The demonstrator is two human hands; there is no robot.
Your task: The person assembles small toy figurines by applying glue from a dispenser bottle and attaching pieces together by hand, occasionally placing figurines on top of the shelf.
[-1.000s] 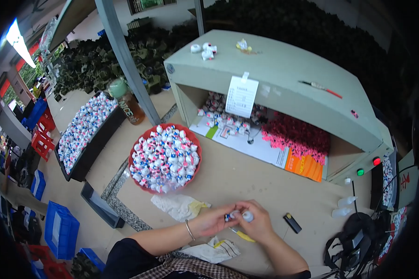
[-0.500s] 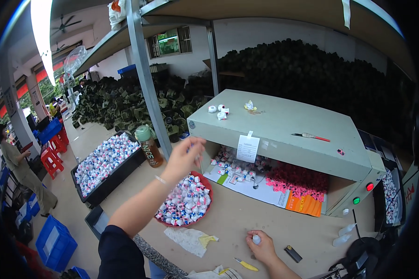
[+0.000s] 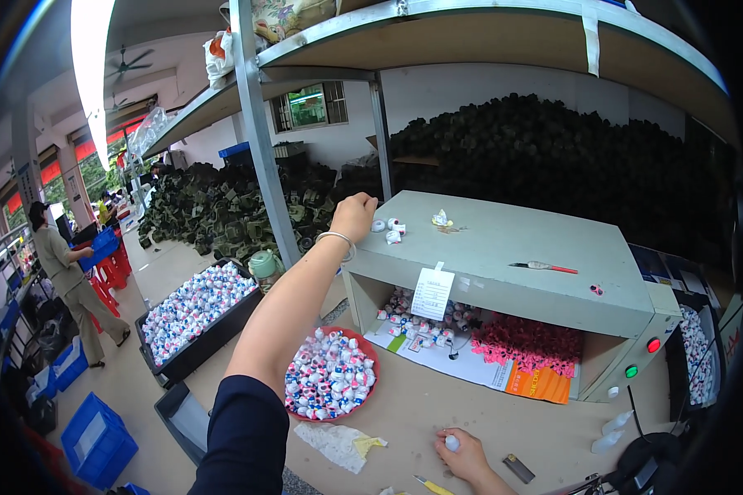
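Note:
My left hand [image 3: 355,217] is raised at the far left corner of the grey-green metal box [image 3: 504,235], beside several small white pieces [image 3: 395,229] with coloured marks. Its fingers are curled and turned away, so what they hold, if anything, is hidden. Low on the table, my right hand [image 3: 464,454] is closed round a small white rounded object [image 3: 452,443], of which only one end shows. Under my left forearm stands a red bowl [image 3: 373,381] heaped with small white, blue and pink figures [image 3: 326,375].
A black crate [image 3: 169,375] of similar figures stands at left. Pink pieces [image 3: 524,342] lie inside the box; a brush [image 3: 543,266] lies on top. Near my right hand are a yellow-handled tool [image 3: 432,485], a lighter [image 3: 518,469], and bottles [image 3: 607,441]. A metal post [image 3: 264,140] rises behind. One person [image 3: 66,268] stands far left.
My left hand has moved up and away from me to the box's top corner. The right hand keeps its grip on the white object. The view has tilted upward; the person has turned and moved.

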